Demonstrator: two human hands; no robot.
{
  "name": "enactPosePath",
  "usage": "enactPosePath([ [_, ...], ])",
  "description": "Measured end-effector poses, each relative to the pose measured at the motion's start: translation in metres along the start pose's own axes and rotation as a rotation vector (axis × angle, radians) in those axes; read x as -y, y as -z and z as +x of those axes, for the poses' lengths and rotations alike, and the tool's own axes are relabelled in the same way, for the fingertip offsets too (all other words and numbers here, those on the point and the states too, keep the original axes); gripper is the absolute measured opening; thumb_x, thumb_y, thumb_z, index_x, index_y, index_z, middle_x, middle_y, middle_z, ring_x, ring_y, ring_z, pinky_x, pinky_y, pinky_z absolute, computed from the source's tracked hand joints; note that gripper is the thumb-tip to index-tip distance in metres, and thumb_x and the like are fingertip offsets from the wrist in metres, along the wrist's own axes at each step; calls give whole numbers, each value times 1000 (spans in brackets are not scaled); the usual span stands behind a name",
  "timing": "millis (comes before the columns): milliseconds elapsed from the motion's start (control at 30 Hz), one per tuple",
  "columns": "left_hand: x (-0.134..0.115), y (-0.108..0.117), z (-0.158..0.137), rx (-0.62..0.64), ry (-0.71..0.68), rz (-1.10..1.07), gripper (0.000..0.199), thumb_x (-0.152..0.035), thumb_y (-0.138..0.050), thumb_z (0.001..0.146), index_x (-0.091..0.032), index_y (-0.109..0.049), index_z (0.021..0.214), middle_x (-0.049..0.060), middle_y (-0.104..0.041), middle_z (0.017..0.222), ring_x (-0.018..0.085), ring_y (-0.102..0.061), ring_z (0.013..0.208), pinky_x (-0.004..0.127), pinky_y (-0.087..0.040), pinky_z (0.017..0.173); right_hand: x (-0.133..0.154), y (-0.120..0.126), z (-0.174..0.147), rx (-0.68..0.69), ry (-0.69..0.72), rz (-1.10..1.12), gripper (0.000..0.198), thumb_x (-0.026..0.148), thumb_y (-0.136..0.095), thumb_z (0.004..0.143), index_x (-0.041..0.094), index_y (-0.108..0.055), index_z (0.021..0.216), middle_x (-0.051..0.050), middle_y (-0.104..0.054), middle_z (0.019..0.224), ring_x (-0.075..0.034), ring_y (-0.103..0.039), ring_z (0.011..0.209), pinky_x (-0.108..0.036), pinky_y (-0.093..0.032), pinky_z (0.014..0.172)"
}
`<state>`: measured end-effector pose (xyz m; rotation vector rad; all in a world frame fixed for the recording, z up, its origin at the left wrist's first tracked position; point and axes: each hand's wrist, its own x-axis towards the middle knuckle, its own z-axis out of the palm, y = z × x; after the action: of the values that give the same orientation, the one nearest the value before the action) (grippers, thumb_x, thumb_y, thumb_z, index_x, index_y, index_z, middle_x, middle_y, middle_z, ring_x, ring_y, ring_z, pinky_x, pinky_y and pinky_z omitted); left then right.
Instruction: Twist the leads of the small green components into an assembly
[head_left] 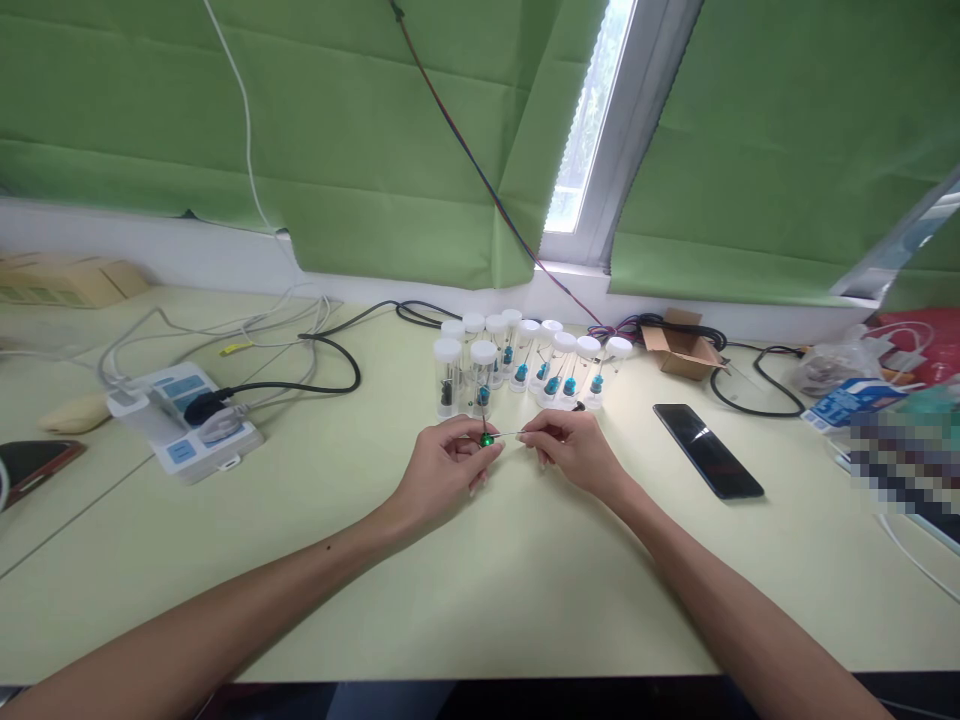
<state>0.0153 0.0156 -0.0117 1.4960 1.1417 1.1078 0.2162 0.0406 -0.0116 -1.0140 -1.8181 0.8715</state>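
Observation:
My left hand [454, 460] is closed in a pinch on a small shiny green piece [487, 440] with a thin dark stem rising from it. A thin metal rod [510, 433] reaches from the green piece to the fingertips of my right hand [564, 448], which are pressed together on it. The rod's far end is hidden by the fingers, so its kind is unclear. A small black end [579, 407] shows just behind my right hand. Beyond both hands stand several clear tubes [448, 375] with white caps, holding thin-stemmed blue or dark pieces.
A black phone [707, 450] lies to the right, near an open cardboard box [681, 345]. On the left is a white power strip [187, 415] with plugs and cables. A blue-and-white packet [855, 402] lies at the far right. Green blinds [405, 150] hang behind the table [465, 590].

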Motion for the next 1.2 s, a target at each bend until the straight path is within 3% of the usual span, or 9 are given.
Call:
enactPosePath([
  [333,0,-1,0,-1,-13,-4,21,-39,-72,77,-19,-68,83,-3,-53,53,12,-52,44,23,-41,43,7,1,0,61,-82,98,34,45,-63,85,18,-60,65,1,-56,56,-9,-46,44,-24,-38,45],
  [600,1,-1,-2,5,-26,36,19,-36,-71,79,-19,-69,87,-3,-56,59,10,-54,46,21,-44,44,7,1,0,167,-266,293,37,48,-65,82,16,-58,65,3,-52,52,-7,-42,39,-20,-28,38],
  [833,3,-1,-2,26,-85,74,16,-34,-69,81,-19,-71,87,-1,-57,70,9,-55,48,21,-45,46,0,2,1,240,-378,449,37,45,-69,80,15,-55,62,5,-47,48,-5,-38,36,-19,-22,36],
  [1033,7,0,0,31,-186,160,14,-31,-67,83,-20,-72,88,0,-57,80,7,-56,52,21,-46,48,3,2,1,285,-557,645,38,40,-73,77,15,-50,61,7,-39,52,-2,-30,36,-19,-15,36],
  [1200,7,0,-1,35,-145,112,13,-31,-68,82,-19,-71,86,-1,-57,76,7,-56,50,21,-45,45,3,1,1,281,-560,659,38,40,-73,78,15,-50,61,7,-40,53,-2,-32,36,-19,-18,36],
])
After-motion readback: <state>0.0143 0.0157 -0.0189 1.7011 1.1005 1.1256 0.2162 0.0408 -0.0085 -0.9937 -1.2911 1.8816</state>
